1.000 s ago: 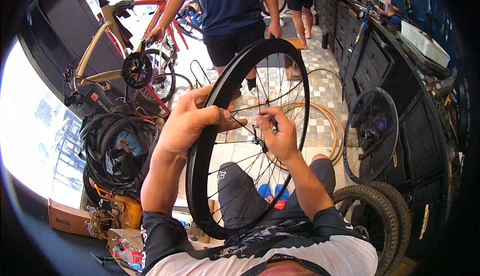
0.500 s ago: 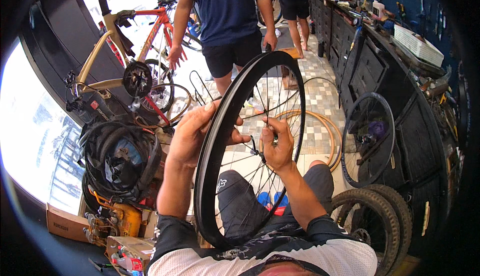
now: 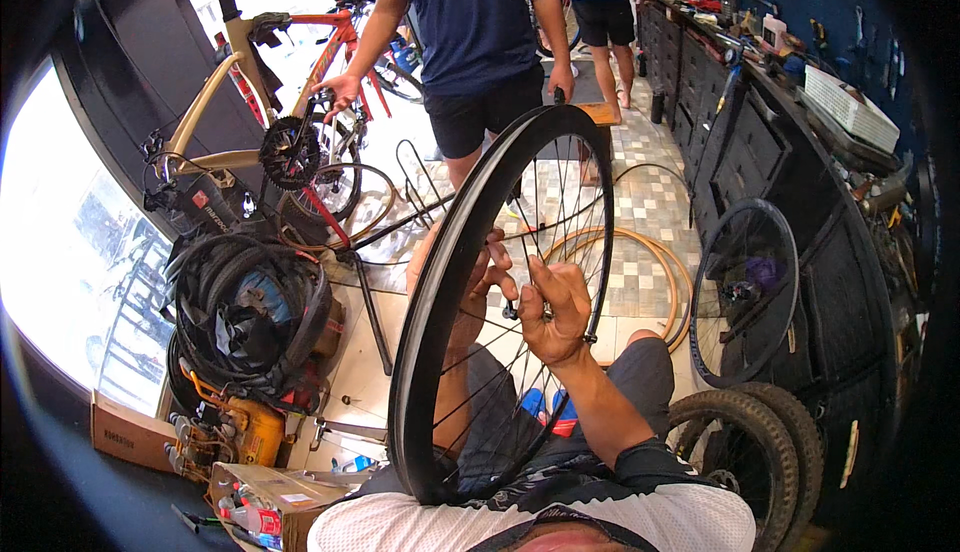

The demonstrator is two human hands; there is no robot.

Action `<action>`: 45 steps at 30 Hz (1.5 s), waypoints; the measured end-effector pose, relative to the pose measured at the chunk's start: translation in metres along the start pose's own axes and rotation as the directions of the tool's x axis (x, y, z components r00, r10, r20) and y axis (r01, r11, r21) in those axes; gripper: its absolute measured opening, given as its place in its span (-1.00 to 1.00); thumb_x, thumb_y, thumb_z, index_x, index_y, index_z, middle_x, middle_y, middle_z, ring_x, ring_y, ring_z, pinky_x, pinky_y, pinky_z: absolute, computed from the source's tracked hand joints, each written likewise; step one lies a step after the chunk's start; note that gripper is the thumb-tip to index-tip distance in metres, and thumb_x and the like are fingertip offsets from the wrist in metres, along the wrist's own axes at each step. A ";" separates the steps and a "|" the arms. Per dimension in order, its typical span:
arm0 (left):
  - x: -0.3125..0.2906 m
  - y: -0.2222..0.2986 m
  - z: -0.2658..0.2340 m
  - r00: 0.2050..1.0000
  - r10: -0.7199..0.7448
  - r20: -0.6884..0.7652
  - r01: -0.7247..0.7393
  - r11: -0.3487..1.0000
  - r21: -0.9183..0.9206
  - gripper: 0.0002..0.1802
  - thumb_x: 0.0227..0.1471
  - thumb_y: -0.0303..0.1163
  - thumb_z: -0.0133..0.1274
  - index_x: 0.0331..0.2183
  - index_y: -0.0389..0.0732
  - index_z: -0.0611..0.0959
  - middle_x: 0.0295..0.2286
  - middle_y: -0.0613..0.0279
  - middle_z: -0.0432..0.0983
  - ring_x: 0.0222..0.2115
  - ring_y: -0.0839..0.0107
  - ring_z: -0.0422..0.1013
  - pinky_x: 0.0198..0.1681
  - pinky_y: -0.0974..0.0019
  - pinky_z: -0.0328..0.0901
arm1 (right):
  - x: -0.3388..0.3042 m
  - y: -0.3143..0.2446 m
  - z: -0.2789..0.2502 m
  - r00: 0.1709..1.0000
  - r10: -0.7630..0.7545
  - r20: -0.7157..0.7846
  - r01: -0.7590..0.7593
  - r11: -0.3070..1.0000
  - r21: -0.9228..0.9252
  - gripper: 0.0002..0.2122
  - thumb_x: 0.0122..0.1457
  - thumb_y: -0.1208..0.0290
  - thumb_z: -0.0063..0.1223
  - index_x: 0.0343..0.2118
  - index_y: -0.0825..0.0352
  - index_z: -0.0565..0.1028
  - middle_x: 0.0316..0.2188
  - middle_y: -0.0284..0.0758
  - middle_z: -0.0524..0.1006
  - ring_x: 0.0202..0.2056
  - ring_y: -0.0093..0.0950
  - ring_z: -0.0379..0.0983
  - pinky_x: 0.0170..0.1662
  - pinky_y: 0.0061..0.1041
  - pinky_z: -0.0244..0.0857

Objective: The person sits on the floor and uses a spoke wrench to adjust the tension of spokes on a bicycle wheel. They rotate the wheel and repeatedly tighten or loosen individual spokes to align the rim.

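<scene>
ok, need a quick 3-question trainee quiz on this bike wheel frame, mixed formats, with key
1. True or false: the black bicycle wheel lies flat on the floor.
2. Multiple choice: where is the right hand? A) on the knobby tyres B) among the wheel's spokes, fingers pinched near the middle C) on the cardboard box
3. Fill in: the left hand is behind the wheel's ____, partly hidden by it.

Key
1. False: it stands on edge over the person's lap.
2. B
3. rim
</scene>
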State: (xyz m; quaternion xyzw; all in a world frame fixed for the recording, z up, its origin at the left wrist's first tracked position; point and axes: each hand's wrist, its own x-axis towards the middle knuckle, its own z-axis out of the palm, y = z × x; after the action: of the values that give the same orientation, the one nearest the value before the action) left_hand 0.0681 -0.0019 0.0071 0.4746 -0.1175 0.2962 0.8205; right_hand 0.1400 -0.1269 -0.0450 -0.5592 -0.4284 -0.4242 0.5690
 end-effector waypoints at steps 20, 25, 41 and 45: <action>0.019 0.003 -0.023 0.970 0.240 0.049 -0.239 0.971 -0.028 -0.68 0.12 -0.68 0.25 -0.05 -0.44 0.63 -0.29 0.01 0.65 -0.25 0.29 0.59 -0.21 0.31 0.51 | 0.017 0.002 0.018 0.979 -0.107 0.171 0.061 0.965 0.254 -0.61 0.16 0.64 0.24 0.08 0.33 0.57 -0.63 -0.40 0.34 -0.60 -0.39 0.26 -0.45 -0.37 0.09; 0.017 0.002 -0.032 0.964 0.261 0.044 -0.261 0.965 -0.014 -0.65 0.08 -0.69 0.28 -0.05 -0.45 0.66 -0.27 -0.03 0.67 -0.24 0.27 0.63 -0.13 0.28 0.54 | 0.021 -0.004 0.020 0.975 -0.121 0.185 0.066 0.959 0.277 -0.61 0.15 0.65 0.24 0.08 0.33 0.57 -0.63 -0.39 0.33 -0.62 -0.39 0.24 -0.46 -0.37 0.08; 0.015 0.007 -0.036 0.979 0.198 0.053 -0.195 0.979 -0.057 -0.65 0.08 -0.52 0.36 -0.09 -0.44 0.69 -0.31 -0.01 0.68 -0.28 0.22 0.64 -0.19 0.22 0.54 | 0.016 -0.005 0.023 0.987 -0.113 0.111 0.081 0.962 0.261 -0.59 0.11 0.57 0.24 0.07 0.28 0.63 -0.69 -0.43 0.27 -0.67 -0.42 0.20 -0.53 -0.38 0.05; 0.015 0.008 -0.035 0.984 0.172 0.048 -0.167 0.983 -0.081 -0.67 0.10 -0.52 0.34 -0.09 -0.42 0.70 -0.31 0.00 0.68 -0.28 0.23 0.63 -0.20 0.23 0.54 | 0.018 -0.007 0.022 0.989 -0.103 0.108 0.069 0.957 0.282 -0.62 0.12 0.56 0.25 0.05 0.28 0.64 -0.69 -0.42 0.29 -0.68 -0.42 0.21 -0.53 -0.38 0.06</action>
State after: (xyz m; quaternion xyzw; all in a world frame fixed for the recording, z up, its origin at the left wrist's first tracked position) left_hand 0.0723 0.0364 0.0012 0.4391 -0.1909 0.3472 0.8063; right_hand 0.1378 -0.1050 -0.0261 -0.4794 -0.5414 -0.3496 0.5957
